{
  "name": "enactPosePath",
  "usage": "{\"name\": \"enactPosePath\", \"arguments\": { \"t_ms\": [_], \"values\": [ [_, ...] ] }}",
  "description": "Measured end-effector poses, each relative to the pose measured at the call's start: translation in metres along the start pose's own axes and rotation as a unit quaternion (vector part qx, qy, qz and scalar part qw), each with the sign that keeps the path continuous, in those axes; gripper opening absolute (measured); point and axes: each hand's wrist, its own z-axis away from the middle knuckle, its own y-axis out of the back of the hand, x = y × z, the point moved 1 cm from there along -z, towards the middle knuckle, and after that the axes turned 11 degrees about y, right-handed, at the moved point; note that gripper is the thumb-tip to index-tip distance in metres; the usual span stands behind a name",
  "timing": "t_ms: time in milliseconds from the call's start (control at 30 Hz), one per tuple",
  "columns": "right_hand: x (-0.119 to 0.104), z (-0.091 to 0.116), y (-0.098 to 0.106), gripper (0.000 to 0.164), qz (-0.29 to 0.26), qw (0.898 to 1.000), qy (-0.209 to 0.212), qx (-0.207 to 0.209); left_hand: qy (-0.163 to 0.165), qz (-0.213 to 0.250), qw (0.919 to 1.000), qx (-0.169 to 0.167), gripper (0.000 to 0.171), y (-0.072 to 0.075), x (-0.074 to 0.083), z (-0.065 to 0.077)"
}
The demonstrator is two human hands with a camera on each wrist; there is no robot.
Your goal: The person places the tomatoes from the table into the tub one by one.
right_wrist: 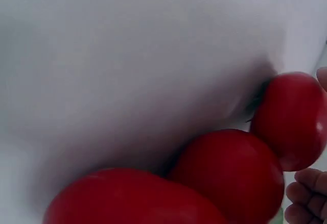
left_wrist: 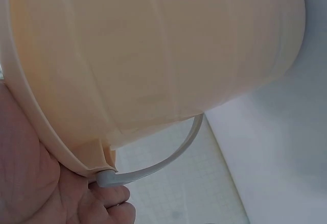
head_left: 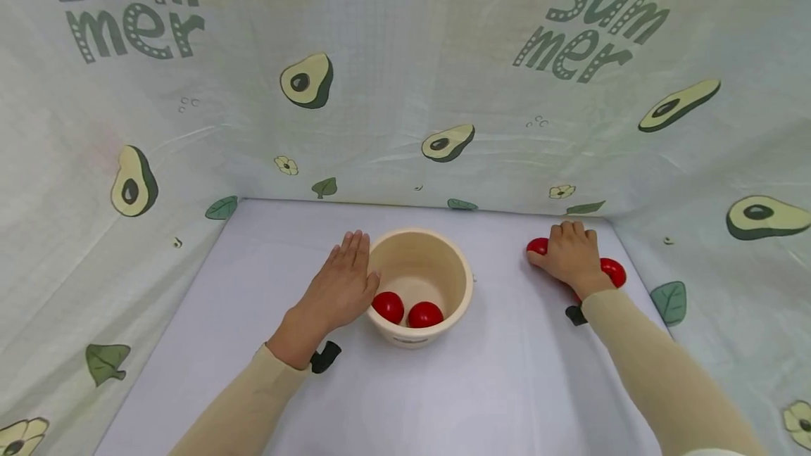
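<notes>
A cream bucket stands mid-table, with one red tomato and another tomato inside. My left hand rests against the bucket's left rim, fingers straight. The left wrist view shows the palm at the rim beside the grey handle. Over at the right, my right hand holds a tomato between thumb and fingers. Two more tomatoes lie close by, a round tomato and a nearer tomato; in the head view the hand partly covers this group.
The white tabletop runs back to a hanging sheet printed with avocados and leaves. More of this sheet borders the table at left and right. Black wrist devices show under the left wrist and the right wrist.
</notes>
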Motion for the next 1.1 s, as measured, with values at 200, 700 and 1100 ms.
{"name": "enactPosePath", "arguments": {
  "t_ms": [200,700,1100],
  "values": [
    [0.01,0.008,-0.018,0.069,0.0,1.0,-0.016,-0.026,-0.002,-0.003,1.0,0.0,0.074,-0.001,0.001,0.0],
    [-0.036,-0.009,0.005,0.066,0.025,0.996,0.041,0.076,-0.004,0.013,0.9999,-0.006,0.075,-0.002,0.0,0.0],
    [-0.096,-0.022,0.063,0.068,0.032,0.98,0.1,0.172,-0.013,-0.025,0.9994,0.019,0.074,0.001,-0.001,-0.004]
  ]
}}
